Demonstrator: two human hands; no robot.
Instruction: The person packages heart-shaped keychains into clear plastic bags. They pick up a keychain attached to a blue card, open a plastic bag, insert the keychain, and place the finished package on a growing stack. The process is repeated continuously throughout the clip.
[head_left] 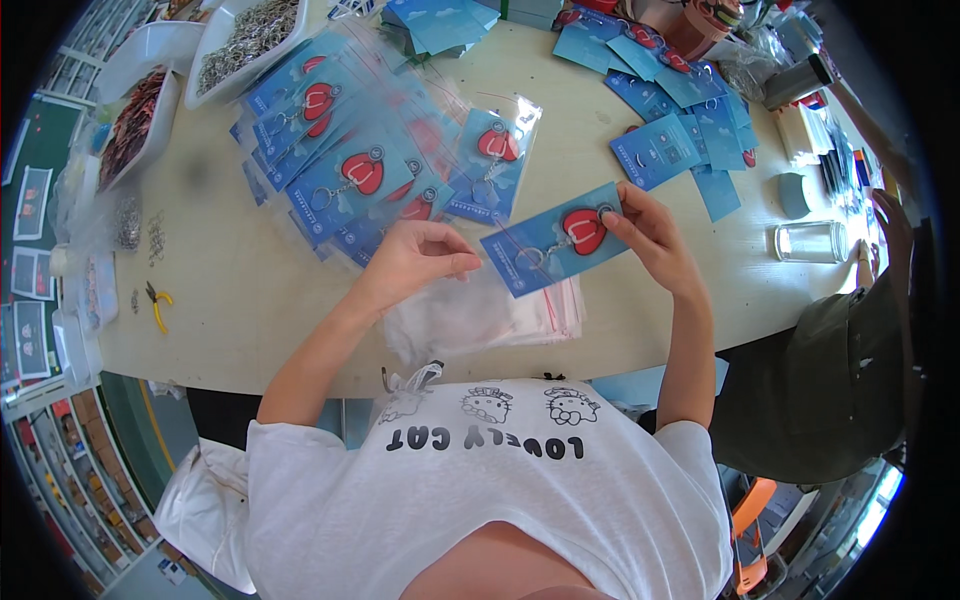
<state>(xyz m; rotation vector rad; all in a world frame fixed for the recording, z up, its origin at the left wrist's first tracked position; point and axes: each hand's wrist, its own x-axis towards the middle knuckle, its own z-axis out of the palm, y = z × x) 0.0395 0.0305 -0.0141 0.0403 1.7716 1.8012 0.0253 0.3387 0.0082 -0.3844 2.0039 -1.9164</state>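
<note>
My right hand [655, 235] pinches the right end of a blue card [535, 245] between thumb and fingers. A red keychain [583, 231] with a metal ring is fixed on that card, which tilts up to the right above the table. My left hand [425, 258] is closed, thumb against fingers, just left of the card. Whatever may be between its fingertips I cannot make out. Below both lies a stack of clear plastic bags [480, 320] with red-lined edges. A heap of bagged cards with red keychains [350, 180] spreads beyond my left hand; one bagged card [492, 160] lies at its right side.
More blue cards [655, 150] lie loosely at the far right. White bins of metal rings [250, 45] and dark red pieces [135, 125] stand far left. Yellow-handled pliers [159, 308] lie left. A glass jar [810, 242] is at right, near another person's hand [868, 262].
</note>
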